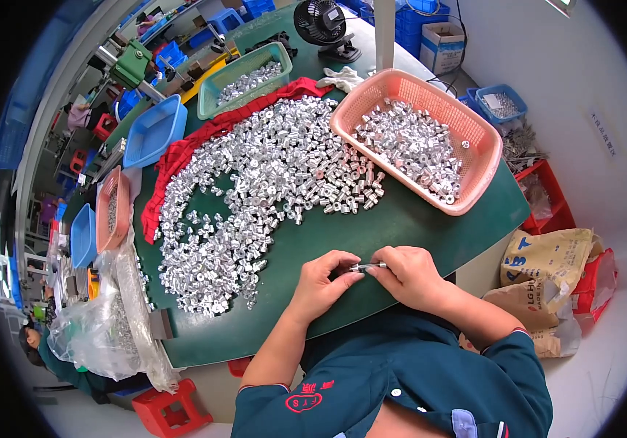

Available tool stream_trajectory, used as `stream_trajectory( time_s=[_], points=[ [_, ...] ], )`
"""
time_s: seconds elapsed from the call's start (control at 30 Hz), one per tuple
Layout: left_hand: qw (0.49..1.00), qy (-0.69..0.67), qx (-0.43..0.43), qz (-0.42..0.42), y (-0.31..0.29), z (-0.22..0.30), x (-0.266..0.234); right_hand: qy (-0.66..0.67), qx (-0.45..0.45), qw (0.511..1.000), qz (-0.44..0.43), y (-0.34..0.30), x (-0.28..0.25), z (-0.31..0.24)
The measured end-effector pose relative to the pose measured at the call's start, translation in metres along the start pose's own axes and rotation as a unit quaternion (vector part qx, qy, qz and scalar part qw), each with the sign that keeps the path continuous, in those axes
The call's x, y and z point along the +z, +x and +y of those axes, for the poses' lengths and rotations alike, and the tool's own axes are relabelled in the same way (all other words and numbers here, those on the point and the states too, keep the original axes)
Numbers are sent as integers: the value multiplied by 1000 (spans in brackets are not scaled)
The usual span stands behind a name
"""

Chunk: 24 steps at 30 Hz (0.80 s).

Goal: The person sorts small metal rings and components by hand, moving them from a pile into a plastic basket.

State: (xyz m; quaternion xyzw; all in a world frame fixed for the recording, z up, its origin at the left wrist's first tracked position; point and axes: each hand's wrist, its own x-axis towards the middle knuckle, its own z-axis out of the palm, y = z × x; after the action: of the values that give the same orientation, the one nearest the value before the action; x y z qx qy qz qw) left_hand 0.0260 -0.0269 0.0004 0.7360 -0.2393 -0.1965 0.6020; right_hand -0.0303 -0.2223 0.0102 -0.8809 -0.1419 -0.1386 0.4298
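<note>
Close to the table's near edge, my left hand [322,283] and my right hand [409,276] meet fingertip to fingertip. Between them they pinch a slim, shiny metal piece [364,268], lying roughly level. My left thumb and fingers close on its left end, my right ones on its right end. The fingertips cover both ends, so I cannot tell whether it is one part or two. Beyond the hands spreads a large heap of small silver metal fittings [284,157]. A pink plastic basket [481,142] at the right holds more of them.
The green tabletop [313,252] carries a rolled red cloth [176,157] behind the heap. Further back are a green basket [281,55], a blue tray [154,139], a white glove [342,78] and a black fan [320,22]. Paper sacks [547,263] stand right; a red stool [171,409] left.
</note>
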Motion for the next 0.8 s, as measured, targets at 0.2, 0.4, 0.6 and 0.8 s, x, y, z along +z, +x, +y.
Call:
stream_trajectory(
  time_s=[0.2, 0.4, 0.6, 0.8],
  points=[
    [993, 41, 108, 17, 2, -5, 0, -28, 0, 999, -26, -1, -2, -2],
    [984, 58, 166, 32, -2, -3, 2, 8, 142, 984, -105, 0, -4, -9],
    [995, 38, 94, 20, -6, 3, 3, 9, 165, 982, -87, -3, 0, -20],
    [976, 90, 193, 49, -8, -1, 7, -44, 41, 998, 0, -11, 11, -23]
  ],
)
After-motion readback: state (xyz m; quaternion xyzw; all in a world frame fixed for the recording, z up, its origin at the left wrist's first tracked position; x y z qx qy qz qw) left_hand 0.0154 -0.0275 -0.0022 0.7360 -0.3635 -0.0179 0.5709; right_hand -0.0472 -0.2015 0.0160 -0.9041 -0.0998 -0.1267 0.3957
